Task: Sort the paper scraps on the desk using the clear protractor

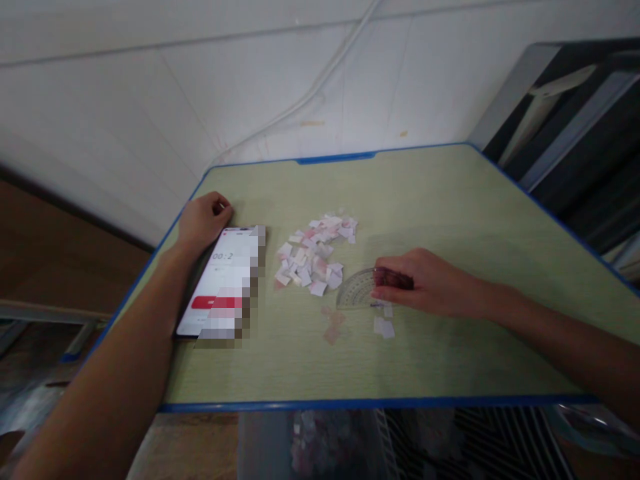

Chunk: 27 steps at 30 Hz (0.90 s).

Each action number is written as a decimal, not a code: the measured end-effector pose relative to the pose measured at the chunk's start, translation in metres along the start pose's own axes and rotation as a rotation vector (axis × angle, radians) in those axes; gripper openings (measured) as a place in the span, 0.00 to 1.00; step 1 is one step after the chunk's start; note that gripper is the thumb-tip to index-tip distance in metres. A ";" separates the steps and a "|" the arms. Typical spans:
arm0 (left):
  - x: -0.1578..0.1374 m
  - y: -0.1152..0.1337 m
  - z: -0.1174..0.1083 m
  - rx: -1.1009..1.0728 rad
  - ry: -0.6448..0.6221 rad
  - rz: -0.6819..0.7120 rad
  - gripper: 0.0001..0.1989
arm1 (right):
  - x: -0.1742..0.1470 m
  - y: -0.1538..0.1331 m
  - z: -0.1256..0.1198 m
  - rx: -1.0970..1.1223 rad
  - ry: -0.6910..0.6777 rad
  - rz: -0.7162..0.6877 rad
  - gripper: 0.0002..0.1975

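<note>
My right hand (413, 280) grips a clear plastic protractor (356, 288) by its right end, holding it low over the table, curved edge away from me. Left of the protractor lies a heap of small white and pinkish paper pieces (313, 257). Just below it are a few pink scraps (334, 325) and a few white scraps (384, 327), partly covered by the protractor and my hand. My left hand (206, 217) rests curled on the table's left side, beside the top of a smartphone (215, 280); whether its fingers hold anything is hidden.
The pale green table (450, 360) has a blue rim. A white wall with a cable (305, 100) stands behind it. Dark folded objects (565, 120) lean at the right. Below the front edge is a clear container (320, 443) with paper bits.
</note>
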<state>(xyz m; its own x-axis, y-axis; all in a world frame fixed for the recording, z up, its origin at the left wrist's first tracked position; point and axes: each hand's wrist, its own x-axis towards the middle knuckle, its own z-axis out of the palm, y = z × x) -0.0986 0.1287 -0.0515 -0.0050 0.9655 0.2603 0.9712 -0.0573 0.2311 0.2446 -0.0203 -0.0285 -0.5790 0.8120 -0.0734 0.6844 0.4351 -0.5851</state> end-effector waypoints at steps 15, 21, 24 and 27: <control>0.000 0.003 -0.001 0.002 0.002 -0.002 0.14 | 0.001 0.004 0.000 0.067 -0.023 0.015 0.10; 0.000 0.003 -0.001 0.017 -0.001 -0.007 0.14 | 0.003 0.008 -0.001 0.269 -0.027 0.030 0.11; 0.000 0.003 -0.001 0.016 -0.003 0.000 0.15 | 0.003 0.009 -0.002 0.370 -0.020 0.053 0.11; -0.001 0.004 -0.001 0.014 0.003 -0.005 0.15 | 0.003 0.009 -0.003 0.437 -0.030 0.081 0.12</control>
<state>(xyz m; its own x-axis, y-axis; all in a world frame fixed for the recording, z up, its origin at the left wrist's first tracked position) -0.0949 0.1270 -0.0497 -0.0104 0.9651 0.2616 0.9744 -0.0490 0.2196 0.2501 -0.0125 -0.0311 -0.5482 0.8224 -0.1524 0.4802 0.1603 -0.8624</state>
